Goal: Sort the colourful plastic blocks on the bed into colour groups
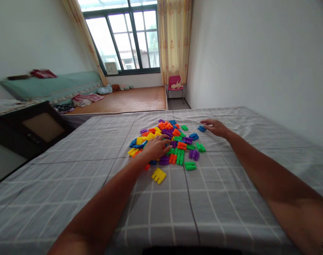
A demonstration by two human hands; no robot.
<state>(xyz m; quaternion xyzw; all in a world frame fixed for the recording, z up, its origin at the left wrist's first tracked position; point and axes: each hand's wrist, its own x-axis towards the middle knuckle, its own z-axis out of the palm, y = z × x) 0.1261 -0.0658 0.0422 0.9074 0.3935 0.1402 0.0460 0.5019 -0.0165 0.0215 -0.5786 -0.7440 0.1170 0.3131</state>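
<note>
A heap of plastic building blocks in yellow, orange, green, purple and blue lies on the grey checked cloth [172, 202]. My left hand [156, 147] rests over the heap with its fingers apart; its fingertips are among purple and green blocks, and what lies under the palm is hidden. To the right of the heap, my right hand [216, 127] is open, fingers stretched out beside a blue block [201, 128]. Whether the fingers touch that block is unclear. Nearer to me lie a yellow block [159, 175] and a green block [190, 165], apart from the heap.
Beyond the cloth is a bed with a brown mat [135, 99] and some clothes. A dark cabinet [31, 124] stands at the left, and a white wall [257, 60] runs along the right. A pink chair [174, 81] stands below the curtain [174, 39].
</note>
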